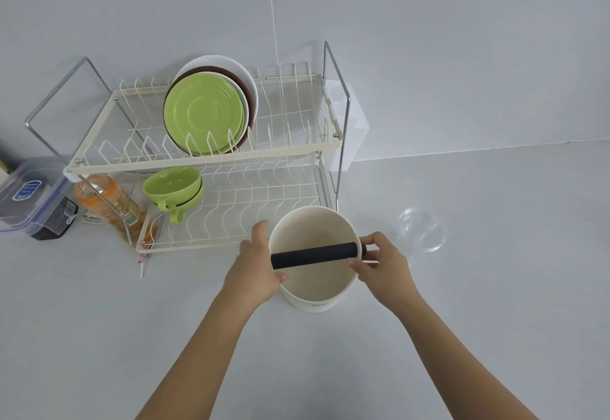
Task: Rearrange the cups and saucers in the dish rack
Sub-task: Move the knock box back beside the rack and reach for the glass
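Both hands on cream container (313, 274) at rack's front: left hand (255, 266) grips rim, right hand (379, 262) pinches black bar (315, 255) end. Green cups (173, 190) stacked on lower tier, saucers (204, 114) upright above. Judgement: clearing container aside first; next, reach cups.

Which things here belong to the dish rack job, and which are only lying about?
For the job: dish rack, green saucers, green cups.

Lying about: cream container held by both hands, orange bottle, plastic box, clear lid.
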